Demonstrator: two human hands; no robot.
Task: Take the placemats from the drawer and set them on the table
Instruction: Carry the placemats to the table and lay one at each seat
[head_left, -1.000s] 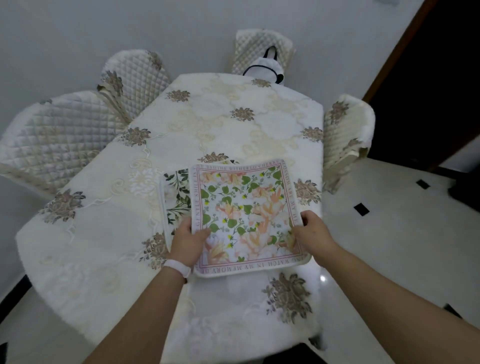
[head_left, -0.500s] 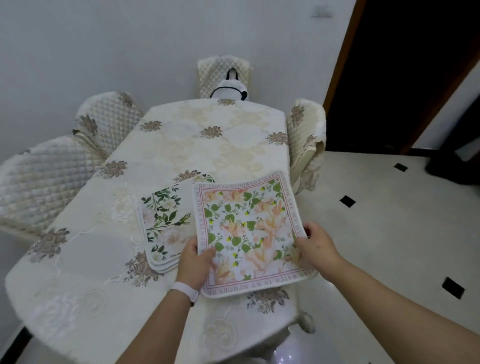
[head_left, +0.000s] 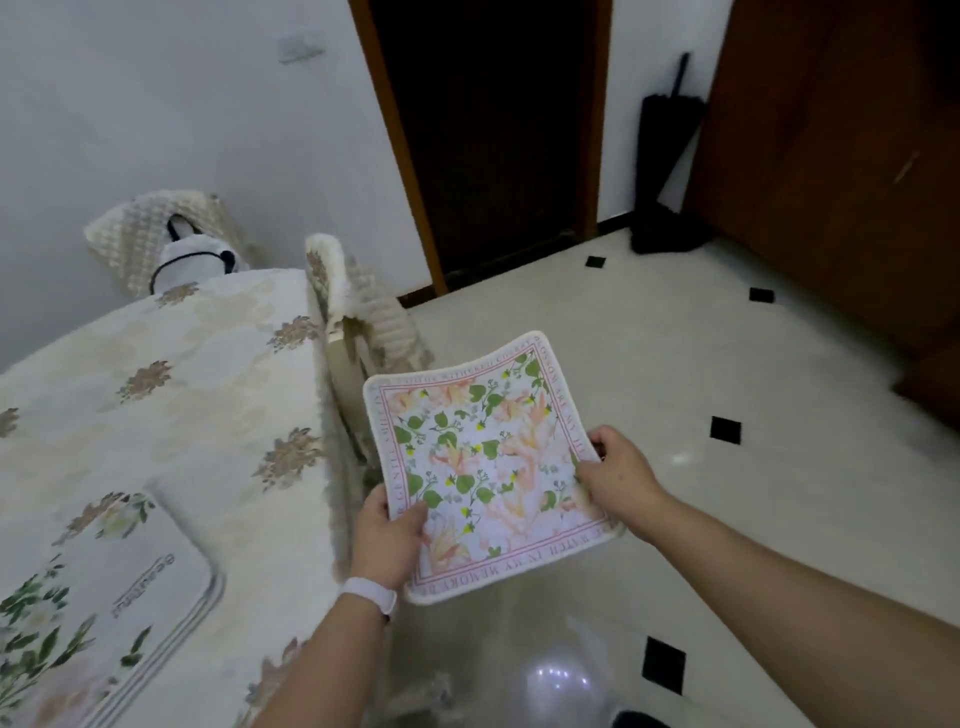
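so left hand (head_left: 387, 540) and right hand (head_left: 618, 478) each pinch an edge of the floral placemat (head_left: 483, 462), held just off the tabletop's (head_left: 208, 395) right edge; the stacked placemats (head_left: 104, 597) lie on it.

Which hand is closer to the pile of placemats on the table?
Left. The left hand grips the floral placemat beside the table edge, nearest the pile; the right hand grips its opposite side, farther out over the floor.
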